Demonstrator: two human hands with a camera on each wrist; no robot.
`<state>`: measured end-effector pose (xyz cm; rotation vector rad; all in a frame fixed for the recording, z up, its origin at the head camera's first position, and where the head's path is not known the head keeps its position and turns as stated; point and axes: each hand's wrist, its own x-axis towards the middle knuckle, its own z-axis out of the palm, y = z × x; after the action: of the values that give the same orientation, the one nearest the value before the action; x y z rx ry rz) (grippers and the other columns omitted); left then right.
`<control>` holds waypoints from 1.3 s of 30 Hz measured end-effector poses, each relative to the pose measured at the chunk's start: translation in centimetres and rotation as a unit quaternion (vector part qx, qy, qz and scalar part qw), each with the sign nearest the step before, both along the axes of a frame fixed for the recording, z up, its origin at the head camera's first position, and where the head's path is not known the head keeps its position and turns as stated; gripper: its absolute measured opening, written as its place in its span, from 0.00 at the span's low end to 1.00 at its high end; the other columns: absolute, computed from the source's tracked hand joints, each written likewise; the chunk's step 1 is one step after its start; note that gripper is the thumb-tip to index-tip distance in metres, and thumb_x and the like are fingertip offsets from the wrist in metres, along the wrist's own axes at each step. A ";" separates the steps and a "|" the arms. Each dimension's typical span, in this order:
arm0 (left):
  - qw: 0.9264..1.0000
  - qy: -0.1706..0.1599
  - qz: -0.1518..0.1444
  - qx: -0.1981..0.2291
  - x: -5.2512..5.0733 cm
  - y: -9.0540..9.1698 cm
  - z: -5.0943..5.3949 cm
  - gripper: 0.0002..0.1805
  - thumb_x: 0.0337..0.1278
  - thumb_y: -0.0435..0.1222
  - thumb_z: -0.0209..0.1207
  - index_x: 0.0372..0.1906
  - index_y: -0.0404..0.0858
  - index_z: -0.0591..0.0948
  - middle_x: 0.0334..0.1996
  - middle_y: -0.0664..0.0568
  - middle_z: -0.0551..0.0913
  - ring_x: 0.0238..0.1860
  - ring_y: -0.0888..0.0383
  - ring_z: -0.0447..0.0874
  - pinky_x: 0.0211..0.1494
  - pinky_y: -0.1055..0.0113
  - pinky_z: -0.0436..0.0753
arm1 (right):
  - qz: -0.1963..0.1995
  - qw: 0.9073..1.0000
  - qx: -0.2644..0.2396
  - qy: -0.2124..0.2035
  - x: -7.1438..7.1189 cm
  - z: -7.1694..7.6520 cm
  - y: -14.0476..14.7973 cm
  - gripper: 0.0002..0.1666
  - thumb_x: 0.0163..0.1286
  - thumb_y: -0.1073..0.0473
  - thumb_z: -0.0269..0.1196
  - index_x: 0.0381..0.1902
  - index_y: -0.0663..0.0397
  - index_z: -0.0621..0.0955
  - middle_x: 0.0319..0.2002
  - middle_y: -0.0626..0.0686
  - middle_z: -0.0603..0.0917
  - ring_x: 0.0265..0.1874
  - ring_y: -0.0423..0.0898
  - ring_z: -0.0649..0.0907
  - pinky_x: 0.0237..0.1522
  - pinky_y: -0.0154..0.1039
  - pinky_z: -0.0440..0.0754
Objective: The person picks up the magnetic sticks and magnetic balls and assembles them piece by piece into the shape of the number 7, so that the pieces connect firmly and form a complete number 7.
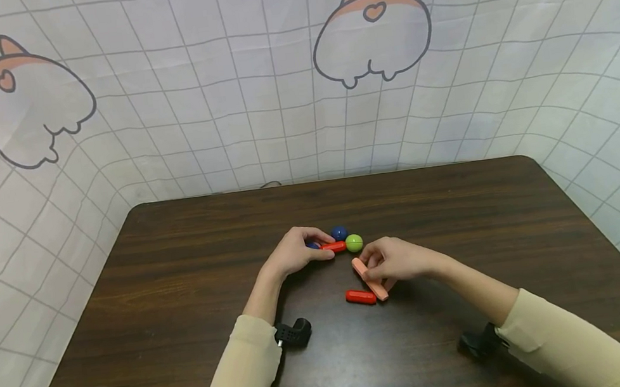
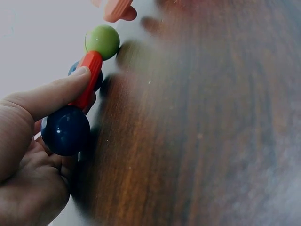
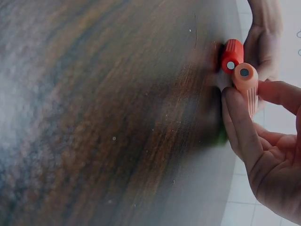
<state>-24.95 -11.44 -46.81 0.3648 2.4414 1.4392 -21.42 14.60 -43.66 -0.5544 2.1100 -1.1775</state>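
My left hand (image 1: pixel 294 253) pinches a red magnetic building rod (image 1: pixel 335 247) between thumb and fingers. A green ball (image 1: pixel 354 243) sits at the rod's far end, and a dark blue ball (image 2: pixel 66 131) at its near end, close to the palm. Another blue ball (image 1: pixel 339 233) lies just behind the rod, partly covered in the left wrist view. My right hand (image 1: pixel 400 258) holds a peach-coloured rod (image 1: pixel 370 279) by thumb and fingers; a round metal disc shows in its end. Beside the peach rod's near end lies a second red rod (image 1: pixel 361 297).
The dark wood-grain table (image 1: pixel 182 284) has rounded far corners. A white grid-patterned curtain (image 1: pixel 253 98) hangs behind it and at both sides. Each wrist wears a black strap device, the left one (image 1: pixel 294 334) being close above the tabletop.
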 end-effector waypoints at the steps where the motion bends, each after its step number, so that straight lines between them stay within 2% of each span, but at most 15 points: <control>1: 1.000 0.000 0.000 0.001 0.0 0.0 0.0 0.12 0.52 0.37 0.77 0.44 0.44 0.91 0.38 0.51 0.84 0.37 0.52 0.76 0.38 0.62 0.74 | 0.000 1.000 0.000 0.001 -0.1 0.0 0.0 0.22 0.71 0.62 0.66 0.56 0.70 0.77 0.37 0.55 0.85 0.30 0.49 0.86 0.35 0.46 0.87; 22: 1.000 0.005 -0.005 -0.001 0.1 0.0 0.1 0.12 0.54 0.37 0.76 0.44 0.44 0.91 0.39 0.51 0.83 0.38 0.52 0.75 0.39 0.61 0.74 | -0.028 1.000 0.000 -0.001 -0.7 0.2 0.2 0.23 0.72 0.63 0.65 0.58 0.73 0.76 0.38 0.57 0.84 0.31 0.49 0.86 0.37 0.46 0.88; 27: 1.000 0.004 -0.004 -0.004 0.1 0.0 0.2 0.12 0.54 0.37 0.76 0.44 0.44 0.91 0.39 0.51 0.83 0.38 0.52 0.75 0.39 0.62 0.74 | -0.038 0.999 -0.012 -0.015 -0.7 0.2 0.1 0.22 0.73 0.63 0.64 0.58 0.74 0.76 0.38 0.58 0.85 0.32 0.50 0.87 0.38 0.47 0.88; 34: 1.000 0.003 -0.005 0.000 0.2 0.0 0.3 0.12 0.54 0.37 0.76 0.44 0.43 0.90 0.39 0.50 0.83 0.36 0.53 0.74 0.38 0.62 0.73 | -0.079 0.996 -0.022 -0.046 -1.1 -0.4 0.2 0.26 0.74 0.60 0.63 0.61 0.76 0.75 0.37 0.58 0.86 0.33 0.49 0.87 0.39 0.45 0.87; 39: 1.000 0.001 -0.005 -0.004 0.2 0.0 0.4 0.12 0.54 0.37 0.76 0.44 0.43 0.90 0.39 0.50 0.83 0.37 0.52 0.74 0.38 0.62 0.73 | -0.085 0.993 -0.042 -0.068 -0.9 -0.7 0.2 0.27 0.75 0.59 0.63 0.61 0.76 0.74 0.36 0.58 0.86 0.35 0.49 0.87 0.41 0.45 0.87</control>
<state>-24.76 -11.40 -46.43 0.3756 2.4432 1.4250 -22.36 14.79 -44.31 -0.3244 2.0304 -1.3641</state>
